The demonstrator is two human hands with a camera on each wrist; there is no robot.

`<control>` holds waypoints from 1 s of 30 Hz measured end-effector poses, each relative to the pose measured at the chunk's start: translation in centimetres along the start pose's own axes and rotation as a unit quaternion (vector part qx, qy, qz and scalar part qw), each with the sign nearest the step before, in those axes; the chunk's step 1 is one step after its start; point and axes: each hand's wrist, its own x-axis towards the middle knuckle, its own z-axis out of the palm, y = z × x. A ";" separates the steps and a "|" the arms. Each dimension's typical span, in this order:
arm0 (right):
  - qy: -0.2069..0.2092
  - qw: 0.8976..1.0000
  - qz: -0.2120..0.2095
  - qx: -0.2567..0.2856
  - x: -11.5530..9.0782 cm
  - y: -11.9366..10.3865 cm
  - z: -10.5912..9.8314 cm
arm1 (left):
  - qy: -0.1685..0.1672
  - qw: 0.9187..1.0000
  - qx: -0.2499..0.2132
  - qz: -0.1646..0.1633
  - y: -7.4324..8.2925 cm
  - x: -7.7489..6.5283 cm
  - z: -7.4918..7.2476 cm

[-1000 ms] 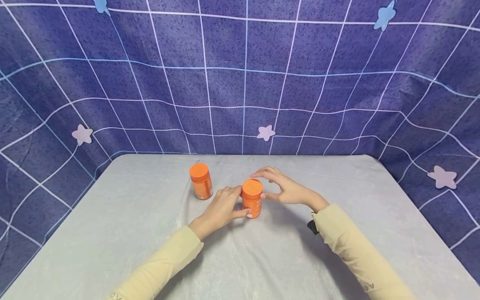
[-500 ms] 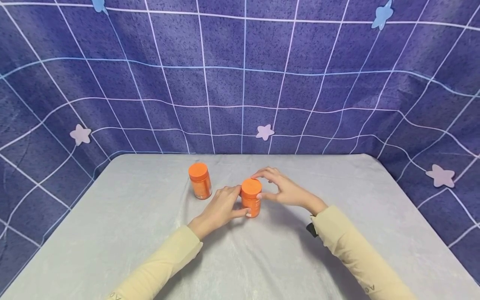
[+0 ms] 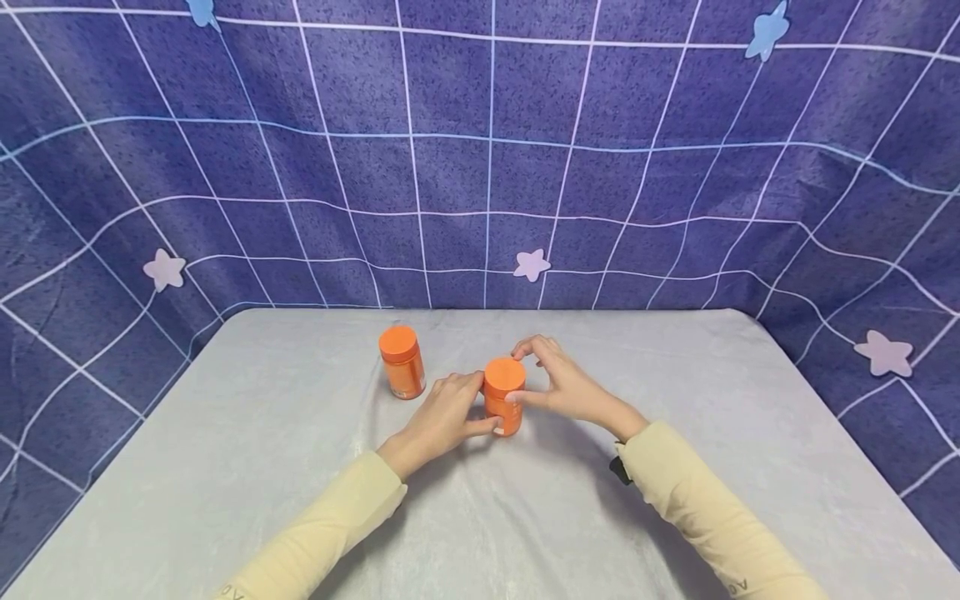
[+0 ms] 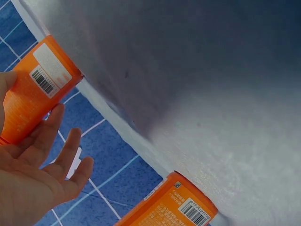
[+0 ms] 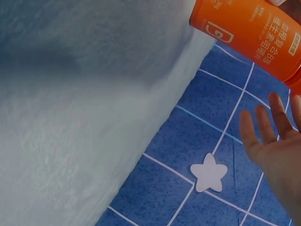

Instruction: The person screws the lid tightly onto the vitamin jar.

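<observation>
An orange jar [image 3: 506,410] stands upright near the middle of the table. My left hand [image 3: 438,417] grips its body from the left, thumb in front and fingers behind. At its orange lid [image 3: 504,374], my right hand [image 3: 573,390] has the thumb on the front side and the index finger at the far right edge. The left wrist view shows a white barcode label on this held jar [image 4: 28,101]; pale lettering covers its other side in the right wrist view. A second orange jar [image 3: 402,371], also lidded, stands behind and left of my left hand.
The table [image 3: 225,467] has a pale grey cloth with slight wrinkles. Behind it and at both sides hangs a blue-purple curtain [image 3: 450,183] with a grid and stars. A small black piece [image 3: 621,469] shows under the right cuff.
My right thumb has moved left across the front of the lid, while the index finger has shifted right along its far edge. My left hand and both jars have stayed in place.
</observation>
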 end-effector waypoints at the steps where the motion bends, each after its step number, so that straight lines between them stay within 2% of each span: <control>1: -0.002 1.000 0.000 0.002 0.0 0.0 0.0 | 0.000 1.000 -0.001 0.000 0.0 0.0 0.0; 9: -0.042 0.999 -0.006 0.014 0.1 0.6 -1.0 | -0.003 1.000 0.000 0.004 0.0 0.0 -0.1; 18: -0.096 0.995 -0.020 -0.005 0.4 0.6 -2.2 | 0.000 1.000 -0.003 0.001 0.1 0.0 -0.1; 30: -0.134 0.990 -0.033 -0.005 0.9 0.3 -2.6 | -0.004 1.000 -0.004 0.002 0.0 -0.1 -0.1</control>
